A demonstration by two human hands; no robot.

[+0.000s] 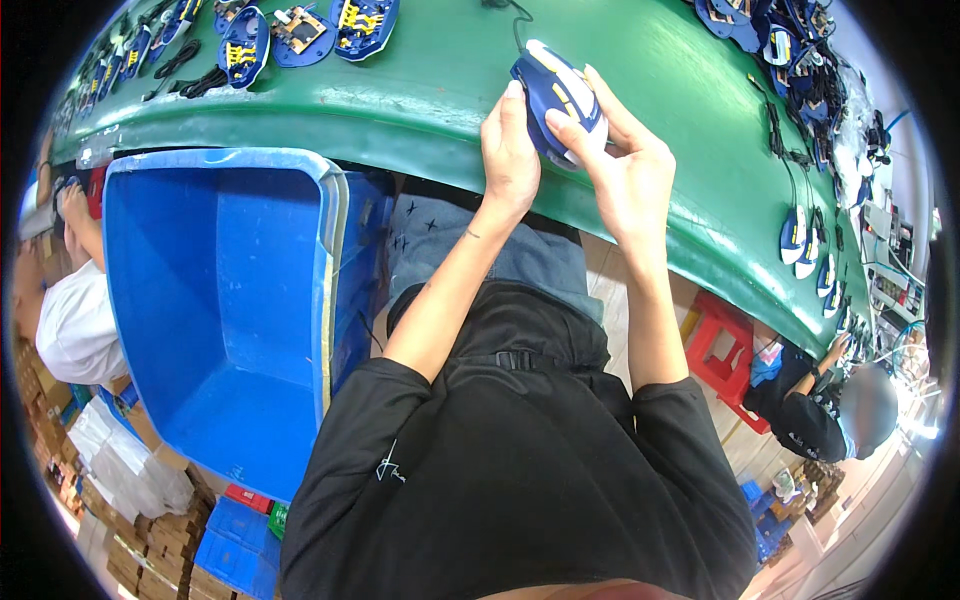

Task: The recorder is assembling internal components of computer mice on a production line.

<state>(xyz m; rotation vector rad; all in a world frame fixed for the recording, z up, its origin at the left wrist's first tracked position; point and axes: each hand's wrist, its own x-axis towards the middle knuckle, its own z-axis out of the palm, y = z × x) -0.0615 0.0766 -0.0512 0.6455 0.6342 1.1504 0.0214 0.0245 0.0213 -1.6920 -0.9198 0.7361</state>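
Note:
A navy, white and yellow computer mouse [541, 88] is held just above the near edge of the green-topped table [440, 90]. Its black cable runs away from its far end toward the top of the view. My left hand [511, 150] grips the left side, thumb along the shell. On the opposite side my right hand [632, 170] wraps around it, with its thumb across the top near the rear. The underside of the mouse is hidden, as are some of the fingertips.
Opened mouse shells [245, 48] with circuit boards lie at the far left. Blue parts and cables [795, 75] are heaped at the far right, with assembled mice [793, 235] nearer. A large blue bin [270, 300] stands left; a red stool [722, 350] and co-workers flank me.

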